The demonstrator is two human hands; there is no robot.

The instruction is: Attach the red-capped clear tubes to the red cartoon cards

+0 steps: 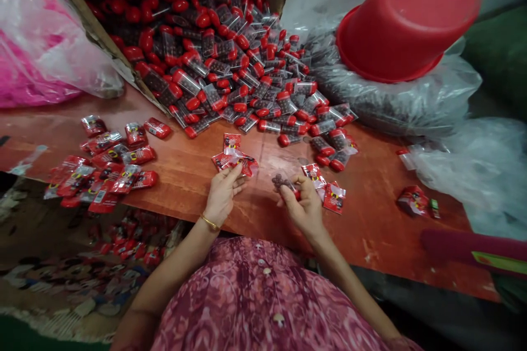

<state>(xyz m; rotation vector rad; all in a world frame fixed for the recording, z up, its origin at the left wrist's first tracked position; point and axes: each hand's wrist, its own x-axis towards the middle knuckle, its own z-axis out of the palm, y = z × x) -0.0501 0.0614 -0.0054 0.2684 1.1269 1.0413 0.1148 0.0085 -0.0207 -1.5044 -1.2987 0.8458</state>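
My left hand (222, 193) pinches a small red printed packet (234, 162) at the near edge of the reddish wooden table (197, 175). My right hand (302, 203) is closed round a clear red-capped tube of dark candies (284, 182), its dark end sticking out to the left. Two more red packets (329, 189) lie just right of my right hand. A big heap of the same red-capped tubes (239, 71) spills from a cardboard box toward me at the back middle.
A pile of filled red packets (102, 167) lies at the left. An overturned red plastic basin (405, 22) rests on a clear bag of dark candies (391, 98) at the right. A pink plastic bag (41, 55) sits at far left; more packets lie on the floor below.
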